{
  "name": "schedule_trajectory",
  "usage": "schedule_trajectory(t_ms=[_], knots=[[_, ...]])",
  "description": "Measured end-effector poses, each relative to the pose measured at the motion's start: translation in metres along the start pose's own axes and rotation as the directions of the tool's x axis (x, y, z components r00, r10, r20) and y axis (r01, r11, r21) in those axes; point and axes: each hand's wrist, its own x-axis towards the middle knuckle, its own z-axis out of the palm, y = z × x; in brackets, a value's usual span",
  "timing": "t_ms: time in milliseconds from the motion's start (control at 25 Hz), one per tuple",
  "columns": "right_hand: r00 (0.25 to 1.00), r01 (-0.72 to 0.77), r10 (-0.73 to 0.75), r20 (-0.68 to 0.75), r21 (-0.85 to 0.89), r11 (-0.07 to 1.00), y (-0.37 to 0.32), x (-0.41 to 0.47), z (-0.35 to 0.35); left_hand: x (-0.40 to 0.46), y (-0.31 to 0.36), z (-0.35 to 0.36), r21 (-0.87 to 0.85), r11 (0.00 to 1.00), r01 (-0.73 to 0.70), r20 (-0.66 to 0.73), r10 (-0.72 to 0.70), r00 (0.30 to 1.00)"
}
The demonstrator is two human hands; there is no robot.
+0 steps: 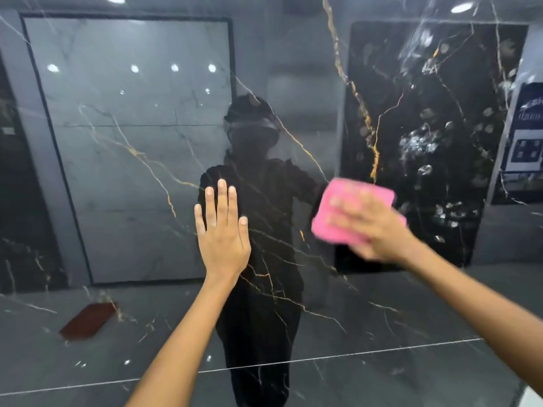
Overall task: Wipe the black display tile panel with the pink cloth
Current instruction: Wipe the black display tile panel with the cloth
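Note:
The glossy black display tile panel (279, 289), veined in gold and white, fills the view and mirrors the room. My left hand (221, 230) lies flat on it near the middle, fingers straight and pointing up. To the right, my right hand (373, 227) presses a folded pink cloth (346, 207) against the panel; the hand is motion-blurred, its fingers spread over the cloth's lower right part. The cloth's upper left part shows beyond the fingers.
A thin horizontal joint line (293, 361) crosses the panel low down. The surface reflects a person's dark figure, grey and black tile boards, ceiling lights, and a reddish-brown slab (88, 320) on the floor at lower left.

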Motion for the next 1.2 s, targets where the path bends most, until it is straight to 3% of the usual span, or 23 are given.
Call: schedule_trajectory(t_ms=[80, 160, 240, 280, 320, 400, 440, 480, 520, 600, 640, 680, 720, 800, 880, 960, 1040, 1080, 1160, 1200], knots=[[0.931, -0.296, 0.307, -0.197, 0.084, 0.951, 0.044, 0.067, -0.025, 0.001, 0.001, 0.000, -0.006, 1.000, 0.005, -0.008, -0.005, 1.000], [0.893, -0.358, 0.376, -0.249, 0.118, 0.926, 0.030, 0.112, -0.022, 0.002, -0.001, -0.001, -0.027, 0.999, -0.019, -0.022, 0.019, 1.000], [0.967, -0.194, 0.201, -0.154, 0.059, 0.979, -0.028, 0.098, 0.008, -0.004, -0.004, -0.004, -0.090, 0.995, -0.042, -0.019, 0.041, 0.999], [0.998, -0.051, 0.051, -0.034, 0.012, 0.999, -0.065, 0.072, 0.025, -0.013, -0.006, -0.004, -0.123, 0.992, -0.031, -0.007, 0.031, 1.000], [0.989, 0.104, -0.101, 0.106, -0.025, 0.994, -0.101, 0.038, 0.041, -0.028, -0.008, -0.004, -0.135, 0.991, -0.014, 0.012, 0.015, 1.000], [0.886, 0.314, -0.292, 0.360, -0.002, 0.950, -0.140, -0.023, 0.046, -0.065, -0.011, 0.003, -0.102, 0.995, -0.002, 0.055, 0.008, 0.998], [0.862, 0.357, -0.336, 0.379, 0.017, 0.934, -0.134, -0.038, 0.042, -0.080, -0.011, 0.007, -0.076, 0.997, -0.013, 0.064, 0.018, 0.998], [0.887, 0.351, -0.330, 0.324, -0.009, 0.936, -0.117, -0.042, 0.039, -0.089, -0.012, 0.012, -0.049, 0.999, -0.021, 0.063, 0.024, 0.998], [0.934, 0.266, -0.248, 0.256, -0.040, 0.963, -0.097, -0.036, 0.031, -0.092, -0.013, 0.016, -0.024, 1.000, -0.019, 0.057, 0.020, 0.998], [0.995, -0.098, 0.099, 0.023, -0.038, 0.994, -0.053, -0.004, 0.018, -0.090, -0.013, 0.020, 0.004, 1.000, -0.007, 0.051, 0.006, 0.999], [0.960, -0.273, 0.274, -0.054, 0.020, 0.962, -0.045, 0.012, 0.016, -0.089, -0.014, 0.021, 0.010, 1.000, -0.009, 0.045, 0.008, 0.999], [0.929, -0.354, 0.359, -0.089, 0.058, 0.933, -0.050, 0.023, 0.020, -0.089, -0.014, 0.022, 0.013, 1.000, -0.010, 0.040, 0.010, 0.999], [0.939, -0.327, 0.330, -0.100, 0.047, 0.944, -0.068, 0.025, 0.031, -0.090, -0.015, 0.023, 0.011, 1.000, -0.008, 0.037, 0.008, 0.999], [0.997, -0.002, 0.004, 0.073, -0.025, 1.000, -0.125, -0.005, 0.056, -0.091, -0.014, 0.021, -0.027, 1.000, 0.014, 0.036, -0.013, 0.999], [0.914, 0.307, -0.289, 0.285, -0.019, 0.951, -0.158, -0.059, 0.062, -0.088, -0.002, 0.014, -0.129, 0.986, 0.103, 0.033, -0.100, 0.994], [0.880, 0.357, -0.334, 0.339, -0.007, 0.934, -0.139, -0.092, 0.054, -0.080, 0.023, 0.006, -0.263, 0.950, 0.170, 0.017, -0.172, 0.985], [0.952, 0.212, -0.196, 0.237, -0.044, 0.976, -0.091, -0.085, 0.041, -0.062, 0.059, 0.001, -0.346, 0.930, 0.127, -0.022, -0.143, 0.989], [0.990, 0.058, -0.051, 0.130, -0.055, 0.997, -0.065, -0.068, 0.032, -0.047, 0.079, 0.000, -0.376, 0.922, 0.092, -0.039, -0.115, 0.993], [0.964, -0.262, 0.263, -0.041, 0.031, 0.965, -0.029, -0.040, 0.020, -0.007, 0.120, 0.002, -0.404, 0.914, 0.036, -0.089, -0.079, 0.993], [0.946, -0.307, 0.312, -0.087, 0.057, 0.950, -0.026, -0.035, 0.020, 0.013, 0.136, 0.004, -0.398, 0.917, 0.023, -0.112, -0.074, 0.991]])
